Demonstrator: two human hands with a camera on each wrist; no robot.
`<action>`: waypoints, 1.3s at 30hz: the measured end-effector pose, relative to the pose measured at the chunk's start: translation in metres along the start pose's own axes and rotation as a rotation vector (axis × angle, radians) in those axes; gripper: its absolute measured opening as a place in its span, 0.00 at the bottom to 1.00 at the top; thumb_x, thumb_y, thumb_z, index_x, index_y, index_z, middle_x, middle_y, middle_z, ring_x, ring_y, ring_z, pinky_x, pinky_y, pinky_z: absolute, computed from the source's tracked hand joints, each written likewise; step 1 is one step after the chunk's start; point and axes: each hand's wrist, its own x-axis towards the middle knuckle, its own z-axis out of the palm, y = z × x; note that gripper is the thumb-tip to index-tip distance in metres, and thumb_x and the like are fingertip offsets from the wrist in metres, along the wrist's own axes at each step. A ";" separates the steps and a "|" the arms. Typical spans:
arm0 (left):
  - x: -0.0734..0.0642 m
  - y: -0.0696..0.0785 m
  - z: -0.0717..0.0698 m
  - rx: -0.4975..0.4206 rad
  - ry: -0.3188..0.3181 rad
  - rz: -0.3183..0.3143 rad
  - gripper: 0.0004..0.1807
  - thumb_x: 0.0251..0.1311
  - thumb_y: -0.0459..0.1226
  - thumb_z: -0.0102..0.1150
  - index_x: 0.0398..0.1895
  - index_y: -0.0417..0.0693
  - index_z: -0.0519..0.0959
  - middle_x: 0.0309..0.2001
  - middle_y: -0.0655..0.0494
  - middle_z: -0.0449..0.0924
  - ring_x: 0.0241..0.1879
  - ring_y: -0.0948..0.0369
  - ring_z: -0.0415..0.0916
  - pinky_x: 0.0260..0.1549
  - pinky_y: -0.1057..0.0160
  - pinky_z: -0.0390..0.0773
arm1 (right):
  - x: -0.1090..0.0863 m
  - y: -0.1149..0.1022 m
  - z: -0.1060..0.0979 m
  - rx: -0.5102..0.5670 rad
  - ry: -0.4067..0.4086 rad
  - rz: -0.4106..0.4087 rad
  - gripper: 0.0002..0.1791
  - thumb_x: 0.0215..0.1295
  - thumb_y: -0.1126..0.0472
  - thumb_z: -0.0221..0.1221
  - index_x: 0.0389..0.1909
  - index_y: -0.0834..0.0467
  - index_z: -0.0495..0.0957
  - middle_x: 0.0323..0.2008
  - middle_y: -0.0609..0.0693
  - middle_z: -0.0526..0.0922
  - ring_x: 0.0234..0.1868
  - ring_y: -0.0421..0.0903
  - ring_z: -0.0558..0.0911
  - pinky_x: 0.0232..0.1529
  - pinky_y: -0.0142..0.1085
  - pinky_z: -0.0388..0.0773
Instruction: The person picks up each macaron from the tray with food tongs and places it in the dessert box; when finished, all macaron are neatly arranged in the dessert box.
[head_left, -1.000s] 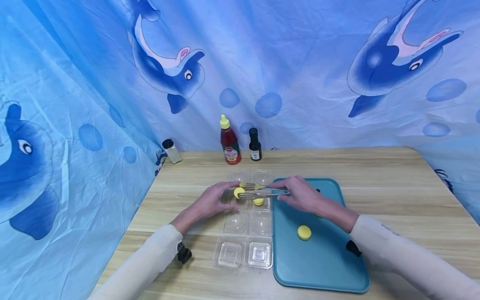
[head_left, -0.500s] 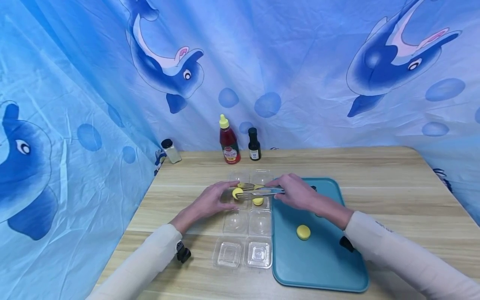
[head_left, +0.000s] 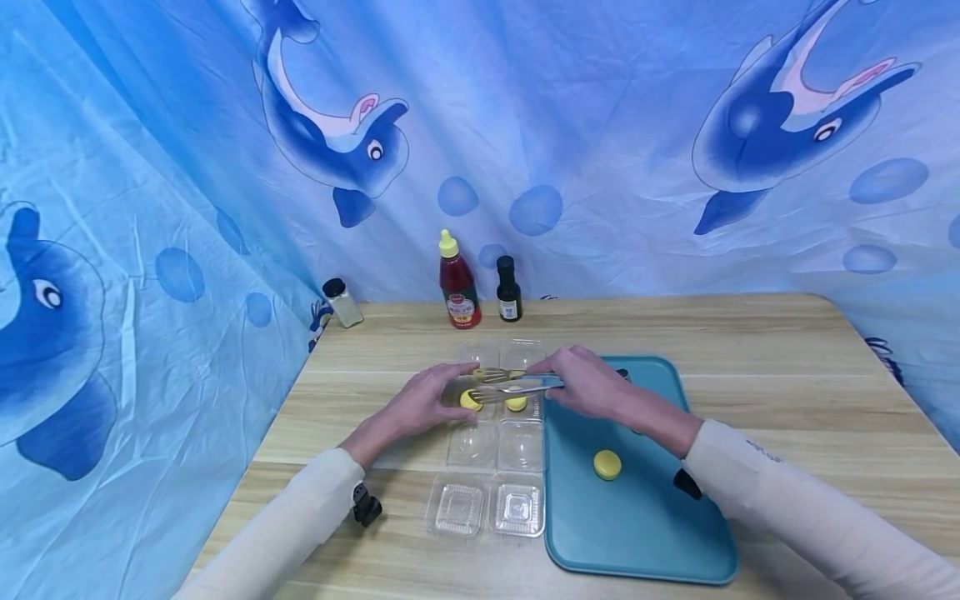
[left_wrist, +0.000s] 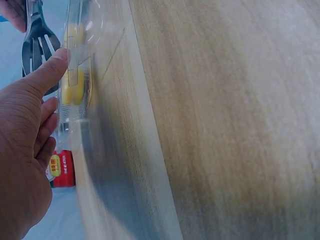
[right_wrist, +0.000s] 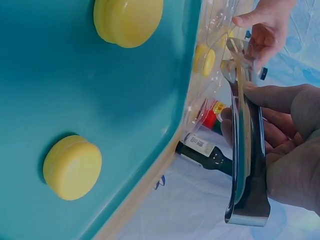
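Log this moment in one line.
left hand: at clear container; right hand: holds tongs over container; yellow macarons: one in container, one by tongs' tips, two on blue tray

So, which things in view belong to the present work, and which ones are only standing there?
In the work, judging by the hands:
tongs, held in the right hand
macarons
clear boxes
tray

Apparently just standing at the back:
red bottle
dark bottle
shaker

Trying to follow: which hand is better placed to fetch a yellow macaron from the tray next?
Probably the right hand: holding metal tongs, it is nearer the teal tray; the left hand is across the clear container.
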 end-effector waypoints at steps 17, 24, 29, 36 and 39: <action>-0.001 0.002 0.000 0.008 0.007 0.020 0.49 0.53 0.50 0.83 0.78 0.48 0.71 0.73 0.50 0.75 0.72 0.48 0.71 0.73 0.43 0.68 | 0.012 -0.013 0.011 -0.060 -0.015 -0.047 0.21 0.63 0.72 0.72 0.59 0.62 0.87 0.55 0.57 0.89 0.48 0.51 0.89 0.38 0.37 0.84; -0.001 0.002 -0.001 0.000 0.002 0.015 0.50 0.52 0.51 0.82 0.78 0.49 0.70 0.73 0.50 0.75 0.73 0.48 0.70 0.73 0.43 0.68 | 0.013 -0.018 0.012 -0.064 -0.023 -0.020 0.21 0.64 0.72 0.71 0.58 0.62 0.87 0.55 0.58 0.89 0.35 0.43 0.83 0.26 0.31 0.75; 0.000 0.002 -0.001 0.002 0.003 0.014 0.50 0.52 0.51 0.83 0.78 0.49 0.70 0.73 0.50 0.74 0.73 0.48 0.71 0.73 0.43 0.69 | 0.014 -0.019 0.010 -0.055 -0.023 -0.001 0.21 0.64 0.73 0.71 0.58 0.62 0.87 0.54 0.60 0.89 0.27 0.40 0.80 0.21 0.30 0.74; 0.001 0.002 -0.001 0.008 0.001 0.017 0.50 0.53 0.51 0.82 0.78 0.49 0.70 0.74 0.49 0.73 0.73 0.48 0.70 0.74 0.44 0.67 | 0.011 -0.018 0.005 -0.068 -0.016 0.006 0.19 0.64 0.71 0.72 0.57 0.61 0.88 0.53 0.59 0.89 0.30 0.41 0.82 0.23 0.31 0.77; 0.001 0.001 0.000 0.020 0.002 0.019 0.50 0.54 0.51 0.82 0.79 0.49 0.69 0.74 0.48 0.73 0.73 0.48 0.70 0.74 0.43 0.67 | 0.008 -0.017 0.001 -0.074 -0.015 0.013 0.20 0.65 0.69 0.72 0.58 0.61 0.87 0.56 0.57 0.88 0.39 0.45 0.87 0.31 0.33 0.82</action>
